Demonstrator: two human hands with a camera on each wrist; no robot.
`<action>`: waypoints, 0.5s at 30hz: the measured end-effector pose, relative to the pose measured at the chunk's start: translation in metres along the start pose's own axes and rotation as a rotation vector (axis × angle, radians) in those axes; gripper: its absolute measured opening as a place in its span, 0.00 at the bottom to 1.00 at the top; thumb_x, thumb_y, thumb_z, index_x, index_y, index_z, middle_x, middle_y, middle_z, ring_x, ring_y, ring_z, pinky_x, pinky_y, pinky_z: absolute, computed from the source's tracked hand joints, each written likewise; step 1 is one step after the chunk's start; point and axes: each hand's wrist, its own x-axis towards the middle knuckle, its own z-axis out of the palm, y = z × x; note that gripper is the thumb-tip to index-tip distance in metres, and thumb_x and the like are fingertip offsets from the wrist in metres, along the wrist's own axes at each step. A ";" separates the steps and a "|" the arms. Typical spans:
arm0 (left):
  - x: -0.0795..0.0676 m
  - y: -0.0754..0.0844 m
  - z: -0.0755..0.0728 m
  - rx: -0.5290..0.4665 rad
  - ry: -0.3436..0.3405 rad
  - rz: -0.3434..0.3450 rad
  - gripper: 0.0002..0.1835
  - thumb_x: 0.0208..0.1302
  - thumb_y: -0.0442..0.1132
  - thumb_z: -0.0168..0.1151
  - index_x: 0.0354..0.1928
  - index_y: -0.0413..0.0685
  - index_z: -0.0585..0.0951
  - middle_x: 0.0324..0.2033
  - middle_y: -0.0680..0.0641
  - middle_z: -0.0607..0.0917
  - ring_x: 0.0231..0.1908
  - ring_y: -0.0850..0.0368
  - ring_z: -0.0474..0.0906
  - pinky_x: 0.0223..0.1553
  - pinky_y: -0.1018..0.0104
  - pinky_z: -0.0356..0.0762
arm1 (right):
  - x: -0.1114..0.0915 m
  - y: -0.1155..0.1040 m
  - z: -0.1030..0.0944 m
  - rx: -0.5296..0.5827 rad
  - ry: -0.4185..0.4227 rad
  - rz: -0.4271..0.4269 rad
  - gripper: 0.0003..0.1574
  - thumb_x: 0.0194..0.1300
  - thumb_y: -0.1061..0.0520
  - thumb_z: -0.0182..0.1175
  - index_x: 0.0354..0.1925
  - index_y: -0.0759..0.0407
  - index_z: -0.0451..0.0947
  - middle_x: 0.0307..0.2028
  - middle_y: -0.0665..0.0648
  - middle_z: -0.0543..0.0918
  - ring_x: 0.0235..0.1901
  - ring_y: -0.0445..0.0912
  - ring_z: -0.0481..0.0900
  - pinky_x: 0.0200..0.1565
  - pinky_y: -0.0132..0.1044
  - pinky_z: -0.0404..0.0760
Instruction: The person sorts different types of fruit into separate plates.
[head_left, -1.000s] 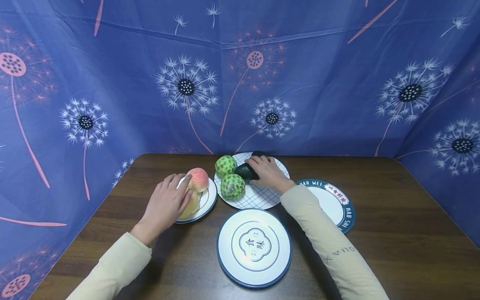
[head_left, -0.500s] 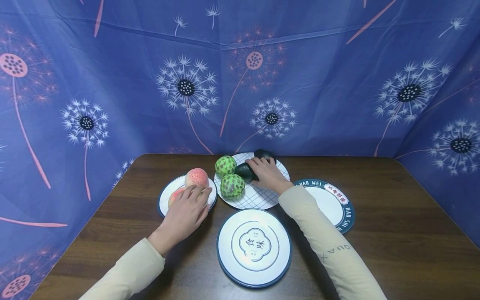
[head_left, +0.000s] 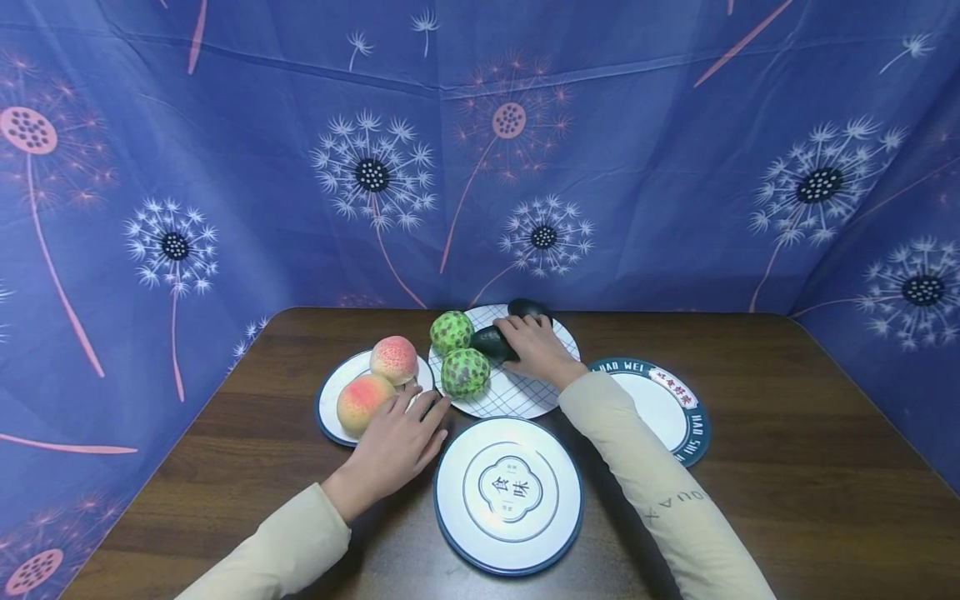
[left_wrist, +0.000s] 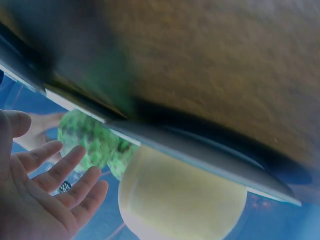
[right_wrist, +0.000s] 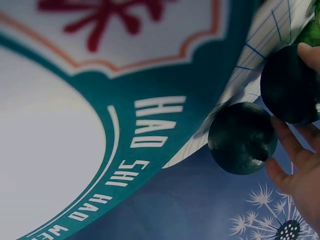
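Note:
In the head view, two peaches, one yellow-red (head_left: 363,402) and one pinker (head_left: 393,358), sit on a small white plate (head_left: 327,410) at the left. My left hand (head_left: 393,446) hovers by that plate's front right edge, fingers spread loosely and holding nothing; the left wrist view shows its bare palm (left_wrist: 35,210). On the gridded plate (head_left: 517,398), my right hand (head_left: 542,354) grips a dark avocado (head_left: 491,342), thumb and fingers on either side. A second avocado (head_left: 528,309) lies behind it, close to the fingertips. Beside them rest two bumpy green custard apples (head_left: 465,372).
A white plate with a blue rim (head_left: 459,508) stands at the front middle, apparently stacked. To the right, partly under my right sleeve (head_left: 645,467), is a plate with a teal lettered rim (head_left: 697,429). A blue dandelion-print cloth (head_left: 645,167) hangs behind the wooden table (head_left: 810,467).
My left hand has moved right and toward me, off the peaches, uncovering the yellow-red one. The right hand stays on the avocado; the rear avocado shows more than a second ago.

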 end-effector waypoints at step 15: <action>-0.003 0.009 0.014 -0.058 -0.110 0.083 0.25 0.66 0.53 0.46 0.62 0.53 0.68 0.54 0.49 0.75 0.56 0.50 0.69 0.55 0.53 0.71 | -0.007 -0.005 -0.017 0.014 0.049 -0.030 0.47 0.51 0.45 0.66 0.65 0.55 0.59 0.59 0.60 0.70 0.57 0.55 0.69 0.60 0.55 0.62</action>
